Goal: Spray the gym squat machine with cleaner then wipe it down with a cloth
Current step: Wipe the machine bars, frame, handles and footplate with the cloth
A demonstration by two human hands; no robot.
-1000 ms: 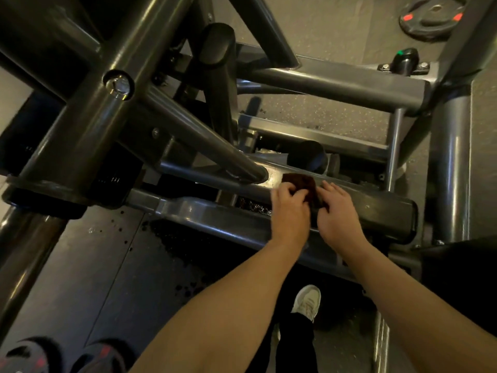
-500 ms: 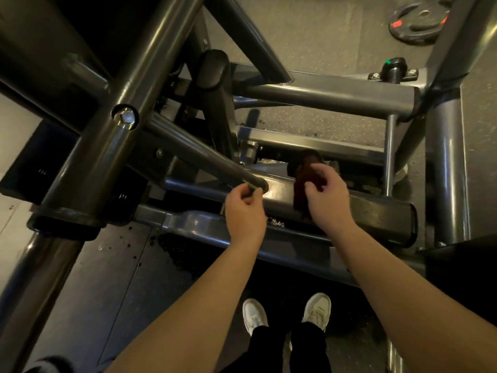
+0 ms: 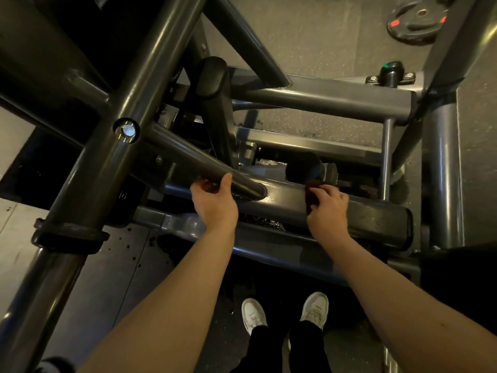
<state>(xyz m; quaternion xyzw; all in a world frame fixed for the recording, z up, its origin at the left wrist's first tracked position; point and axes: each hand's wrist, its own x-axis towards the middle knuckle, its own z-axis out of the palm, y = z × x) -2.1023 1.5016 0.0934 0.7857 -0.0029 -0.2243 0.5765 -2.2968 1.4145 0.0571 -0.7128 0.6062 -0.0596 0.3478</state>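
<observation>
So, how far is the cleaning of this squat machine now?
Spraying looks done: no bottle is in view, and the lower beam glints near the joint, perhaps wet. In hand: the right hand holds the dark red cloth on that beam, while the left hand grips the slanted tube. Left: the upper crossbar and others; whether they were wiped, I cannot tell.

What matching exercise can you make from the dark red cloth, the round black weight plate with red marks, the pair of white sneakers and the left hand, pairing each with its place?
1. dark red cloth
2. round black weight plate
3. white sneakers
4. left hand

A. flat on the grey floor, far top right
B. gripping the slanted grey metal tube
C. under the right hand on the black beam
D. low in view, below the beam

Pairs: 1-C, 2-A, 3-D, 4-B.
</observation>
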